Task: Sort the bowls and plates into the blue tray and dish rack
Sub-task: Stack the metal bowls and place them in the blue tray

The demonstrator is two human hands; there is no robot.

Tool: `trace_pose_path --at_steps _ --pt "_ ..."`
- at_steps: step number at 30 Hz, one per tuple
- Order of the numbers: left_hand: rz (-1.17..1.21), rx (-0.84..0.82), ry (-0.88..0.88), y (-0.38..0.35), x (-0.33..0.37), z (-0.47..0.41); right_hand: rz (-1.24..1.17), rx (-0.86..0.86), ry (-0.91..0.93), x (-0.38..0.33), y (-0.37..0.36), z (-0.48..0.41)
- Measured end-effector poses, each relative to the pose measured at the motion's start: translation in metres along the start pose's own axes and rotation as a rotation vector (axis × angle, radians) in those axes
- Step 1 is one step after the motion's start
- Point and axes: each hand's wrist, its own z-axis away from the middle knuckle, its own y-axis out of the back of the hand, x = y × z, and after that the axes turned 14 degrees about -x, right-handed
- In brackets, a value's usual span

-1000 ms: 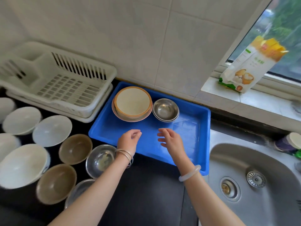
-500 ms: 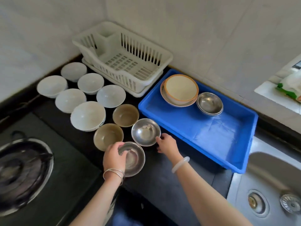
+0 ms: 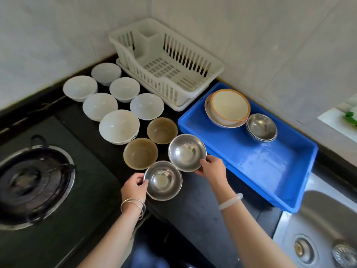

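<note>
My left hand point(image 3: 134, 187) grips the left rim of the near steel bowl point(image 3: 163, 180) on the black counter. My right hand point(image 3: 211, 168) holds the lower right rim of the second steel bowl point(image 3: 187, 151), just left of the blue tray point(image 3: 270, 171). In the tray's far end sit a cream bowl with an orange rim point(image 3: 229, 105) on a plate and stacked steel bowls point(image 3: 261, 127). The white dish rack point(image 3: 166, 62) stands empty against the wall. Two brown bowls point(image 3: 140, 153) and several white bowls point(image 3: 119, 126) sit left of my hands.
A gas burner point(image 3: 29, 182) fills the left of the counter. A steel sink point(image 3: 324, 238) lies at the right, past the tray. Tiled walls close the back and the corner behind the rack.
The view swung left from the tray to the counter. Both hands left the tray and took hold of the two steel bowls; the right hand's bowl now looks slightly raised.
</note>
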Motion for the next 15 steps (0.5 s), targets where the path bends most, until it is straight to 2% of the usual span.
trace_pose_path --at_steps 6,11,15 --pt "0.284 -0.107 0.038 -0.004 0.001 -0.001 0.237 -0.066 0.033 0.002 -0.006 0.021" --pt "0.411 -0.114 0.105 -0.005 0.005 -0.003 0.419 -0.09 0.002 0.012 -0.021 0.024" --pt "0.457 -0.181 0.128 -0.004 0.003 -0.004 0.49 -0.1 -0.014 0.017 -0.029 0.022"
